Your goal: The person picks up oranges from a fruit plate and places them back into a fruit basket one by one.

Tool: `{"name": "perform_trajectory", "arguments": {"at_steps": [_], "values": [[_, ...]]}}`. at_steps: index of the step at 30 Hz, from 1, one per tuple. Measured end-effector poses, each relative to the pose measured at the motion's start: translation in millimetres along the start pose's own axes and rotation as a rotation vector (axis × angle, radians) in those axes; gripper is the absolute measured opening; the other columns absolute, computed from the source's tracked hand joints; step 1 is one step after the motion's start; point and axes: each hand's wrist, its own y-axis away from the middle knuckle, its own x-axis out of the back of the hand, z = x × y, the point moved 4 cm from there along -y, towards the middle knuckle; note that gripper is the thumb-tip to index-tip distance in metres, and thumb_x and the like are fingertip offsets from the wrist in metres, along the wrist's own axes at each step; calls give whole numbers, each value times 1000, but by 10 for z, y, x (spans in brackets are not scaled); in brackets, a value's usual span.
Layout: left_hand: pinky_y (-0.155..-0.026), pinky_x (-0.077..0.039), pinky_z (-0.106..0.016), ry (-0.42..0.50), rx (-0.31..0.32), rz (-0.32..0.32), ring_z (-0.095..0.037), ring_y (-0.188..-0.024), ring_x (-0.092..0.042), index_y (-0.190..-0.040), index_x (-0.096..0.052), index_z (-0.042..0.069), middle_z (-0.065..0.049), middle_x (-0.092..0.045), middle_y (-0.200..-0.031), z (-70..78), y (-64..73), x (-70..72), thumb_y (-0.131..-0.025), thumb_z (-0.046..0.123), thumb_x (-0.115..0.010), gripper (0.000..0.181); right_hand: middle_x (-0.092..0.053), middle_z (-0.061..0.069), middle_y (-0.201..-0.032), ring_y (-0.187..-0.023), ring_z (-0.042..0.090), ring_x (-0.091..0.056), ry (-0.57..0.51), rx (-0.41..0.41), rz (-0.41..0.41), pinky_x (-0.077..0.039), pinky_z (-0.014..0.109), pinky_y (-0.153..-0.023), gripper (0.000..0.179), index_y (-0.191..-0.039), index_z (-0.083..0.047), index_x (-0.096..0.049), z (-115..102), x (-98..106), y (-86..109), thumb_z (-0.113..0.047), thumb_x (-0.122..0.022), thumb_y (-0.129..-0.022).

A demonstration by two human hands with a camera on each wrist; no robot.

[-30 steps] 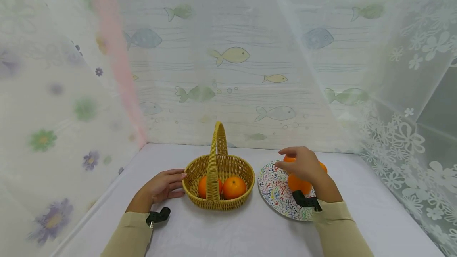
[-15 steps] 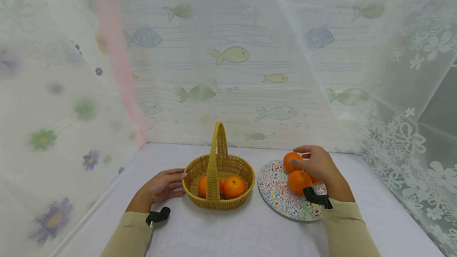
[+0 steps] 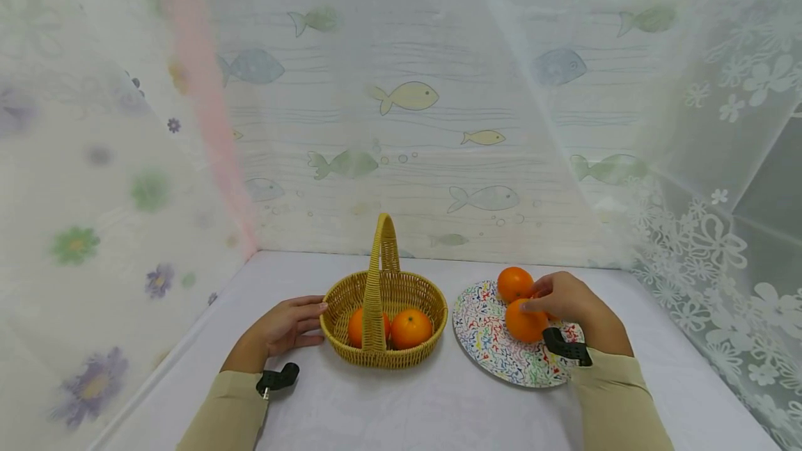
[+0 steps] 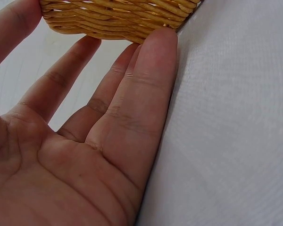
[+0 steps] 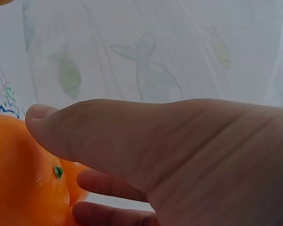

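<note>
Straight fingers of my left hand (image 3: 293,327) touch the left side of a yellow wicker basket (image 3: 383,360) with a tall handle. In the left wrist view, fingertips (image 4: 158,44) press up against the woven wall (image 4: 118,21). Two oranges lie in the basket, the right one (image 3: 411,329) in full sight and the left one (image 3: 355,329) partly behind the handle. My right hand (image 3: 567,298) is over the plate's right side, its thumb tip right at the front orange (image 3: 525,322). In the right wrist view, the thumb is extended above that green-stemmed orange (image 5: 23,174), with fingers lower down, apart from the thumb.
A round plate (image 3: 482,339) with colourful squiggles stands right of the basket. Another orange (image 3: 515,284) sits at its back; one more is mostly hidden under my right hand. White cloth covers the table (image 3: 401,409). A fish-print curtain (image 3: 401,124) hangs behind.
My right hand has moved right and toward me, from over the back orange to beside the front one. The left hand, basket and oranges have stayed in place.
</note>
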Motion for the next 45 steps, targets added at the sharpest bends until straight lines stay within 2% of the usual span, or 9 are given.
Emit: {"name": "perform_trajectory", "arguments": {"at_steps": [3, 6, 8, 14, 19, 25, 31, 41, 45], "values": [[-94, -61, -45, -2, -4, 4, -22, -116, -71, -156, -41, 3, -14, -63, -142, 5, 6, -4, -98, 36, -72, 74, -69, 22, -120, -90, 25, -68, -2, -12, -10, -63, 43, -80, 66, -129, 10, -63, 19, -17, -4, -33, -86, -84], [-94, -61, -45, -1, -2, 10, -22, -116, -71, -155, -42, 3, -14, -64, -142, 8, 13, -5, -98, 36, -72, 73, -70, 16, -109, -72, 20, -60, -14, -27, -31, -60, 38, -70, 62, -126, 7, -65, 23, -56, -8, -31, -87, -82], [-94, -61, -45, -3, -1, 12, -22, -116, -71, -155, -42, 3, -14, -63, -142, 8, 15, -6, -98, 36, -73, 73, -70, 12, -106, -70, 20, -57, -13, -27, -45, -56, 35, -67, 59, -124, 6, -66, 19, -77, -4, -30, -88, -82], [-94, -61, -46, -2, 0, 17, -22, -116, -71, -155, -42, 4, -13, -64, -142, 5, 10, -1, -96, 38, -74, 75, -71, 15, -117, -91, 24, -65, 16, 20, -69, -61, 38, -77, 60, -125, 5, -68, -17, -121, -6, -26, -90, -79], [-95, -61, -46, -4, -3, 9, -23, -117, -70, -156, -41, 4, -14, -63, -143, -1, 8, 3, -96, 38, -74, 76, -69, 20, -126, -98, 25, -67, 26, 65, -94, -63, 43, -82, 67, -130, 6, -66, -52, -185, -45, -24, -91, -76], [-95, -61, -46, -7, -5, 1, -23, -117, -70, -156, -41, 4, -15, -63, -143, -6, 5, 6, -96, 39, -74, 77, -69, 16, -125, -92, 23, -64, 73, 74, -78, -62, 37, -75, 66, -131, -3, -69, -84, -235, -56, -25, -92, -73], [-95, -61, -46, 2, -4, -6, -23, -117, -70, -156, -40, 4, -14, -63, -143, -10, -3, 14, -96, 38, -74, 77, -68, 15, -122, -87, 24, -62, 29, 65, -97, -57, 36, -63, 66, -136, -10, -67, -80, -272, -53, -25, -91, -76], [-96, -60, -46, -2, -6, -8, -23, -118, -70, -156, -39, 3, -15, -62, -144, -3, 5, 7, -97, 38, -73, 77, -67, 13, -113, -80, 24, -60, 3, 66, -111, -55, 34, -60, 66, -139, -13, -66, -128, -343, -54, -23, -90, -78], [-96, -61, -46, -3, -6, -2, -23, -118, -70, -156, -40, 3, -15, -61, -145, -7, 7, 8, -97, 38, -73, 76, -66, 13, -117, -88, 25, -61, 13, 80, -103, -59, 37, -64, 68, -139, -14, -66, -166, -368, -64, -24, -91, -76]]}}
